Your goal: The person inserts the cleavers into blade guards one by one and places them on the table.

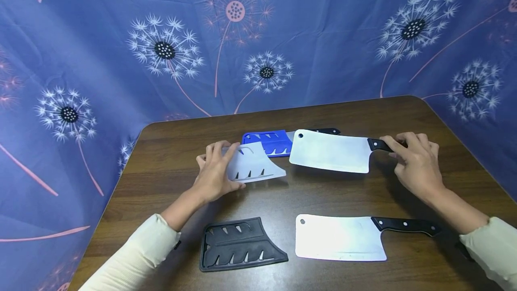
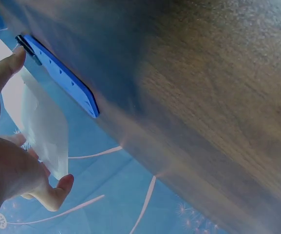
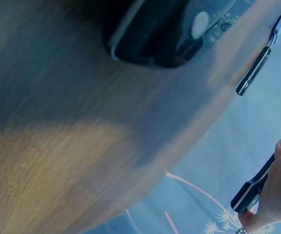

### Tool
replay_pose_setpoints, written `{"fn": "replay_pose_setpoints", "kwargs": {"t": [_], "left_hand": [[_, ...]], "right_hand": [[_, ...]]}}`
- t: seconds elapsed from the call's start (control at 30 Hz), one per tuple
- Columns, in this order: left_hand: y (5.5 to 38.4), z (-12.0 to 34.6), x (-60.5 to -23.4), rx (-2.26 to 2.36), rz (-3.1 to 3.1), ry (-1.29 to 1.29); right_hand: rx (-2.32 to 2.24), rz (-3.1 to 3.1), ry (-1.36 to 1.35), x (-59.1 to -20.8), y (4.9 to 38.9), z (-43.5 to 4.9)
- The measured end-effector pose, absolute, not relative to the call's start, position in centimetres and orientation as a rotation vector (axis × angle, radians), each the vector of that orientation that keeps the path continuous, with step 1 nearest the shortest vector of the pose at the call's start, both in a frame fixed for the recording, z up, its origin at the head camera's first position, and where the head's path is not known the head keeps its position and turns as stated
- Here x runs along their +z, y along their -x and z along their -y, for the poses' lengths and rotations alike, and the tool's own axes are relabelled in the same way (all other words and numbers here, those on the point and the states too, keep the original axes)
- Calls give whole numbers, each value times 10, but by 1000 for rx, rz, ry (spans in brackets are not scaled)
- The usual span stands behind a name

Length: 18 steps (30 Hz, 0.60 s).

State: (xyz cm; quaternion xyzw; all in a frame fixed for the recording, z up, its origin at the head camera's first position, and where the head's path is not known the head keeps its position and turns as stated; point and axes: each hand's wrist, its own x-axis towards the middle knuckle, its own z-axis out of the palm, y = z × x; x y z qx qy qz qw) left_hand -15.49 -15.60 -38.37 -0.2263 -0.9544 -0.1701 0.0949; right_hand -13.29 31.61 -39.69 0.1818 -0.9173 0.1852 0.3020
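My left hand (image 1: 216, 169) grips a white blade guard (image 1: 254, 165) by its closed end, thumb on the near edge and fingers along the far edge. In the left wrist view the guard (image 2: 38, 117) is held tilted, above the table. My right hand (image 1: 418, 163) holds a cleaver (image 1: 329, 152) by its black handle (image 3: 257, 183); its wide blade points left, toward the guard's flared end. A gap shows between blade and guard. Behind them lies a blue blade guard (image 1: 266, 140) with another cleaver in it, its black handle (image 1: 327, 131) partly hidden by the held blade.
On the near side of the brown wooden table (image 1: 169, 165) lie a black blade guard (image 1: 238, 246) and, to its right, a bare cleaver (image 1: 339, 237) with its handle pointing right. A blue dandelion-print cloth (image 1: 315, 48) hangs behind the table's far edge.
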Motion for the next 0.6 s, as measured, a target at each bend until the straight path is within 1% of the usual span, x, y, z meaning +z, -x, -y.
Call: {"fn": "replay_pose_setpoints", "kwargs": {"t": [0.6], "left_hand": [[156,153,-379,-530,2792,671]], "right_hand": [[476,2420,-501,-396,131,-316]]}}
